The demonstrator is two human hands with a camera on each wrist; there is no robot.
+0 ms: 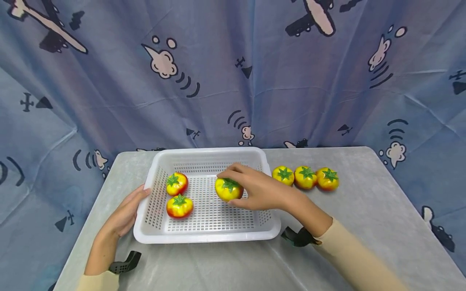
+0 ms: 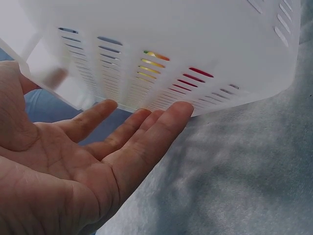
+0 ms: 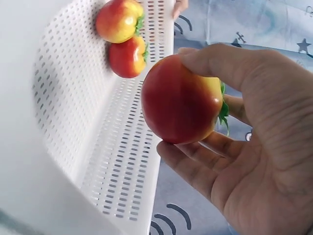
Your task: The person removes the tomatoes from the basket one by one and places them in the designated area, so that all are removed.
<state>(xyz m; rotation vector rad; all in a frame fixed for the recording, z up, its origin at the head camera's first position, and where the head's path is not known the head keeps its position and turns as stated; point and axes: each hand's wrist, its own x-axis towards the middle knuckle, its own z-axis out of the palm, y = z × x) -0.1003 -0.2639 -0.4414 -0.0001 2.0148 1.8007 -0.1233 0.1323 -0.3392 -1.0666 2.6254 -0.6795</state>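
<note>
The head view is the only one in which three tomatoes (image 1: 305, 178) are seen, set in a row on the grey bench (image 1: 204, 266) just beside the right end of the white basket (image 1: 207, 237), with a blue patterned curtain (image 1: 211, 81) hung behind. In that view the held tomato (image 1: 225, 190) is found within the outline of the basket's right half, grasped between the thumb and curled fingers of the right hand (image 1: 258, 188); whether the basket's floor is touched by it cannot be told. Near the left wall of the basket, two tomatoes (image 1: 180, 207) are seen, one just beside the other. In the left wrist view the palm of the left hand (image 1: 125, 210) is shown, its fingers released and nearly straight, laid against the outside of the slotted wall; through the slots, patches of yellow and red are glimpsed. From above, its thumb is seen at the rim. By the right wrist view a side of the held tomato that is barely seen from above is revealed: deep red and glossy, shaded into yellow toward the green, leafy crown. From above, mostly yellow is shown, with red along the right edge. The body is rounded and smooth, and the crown is spread like a star.
</note>
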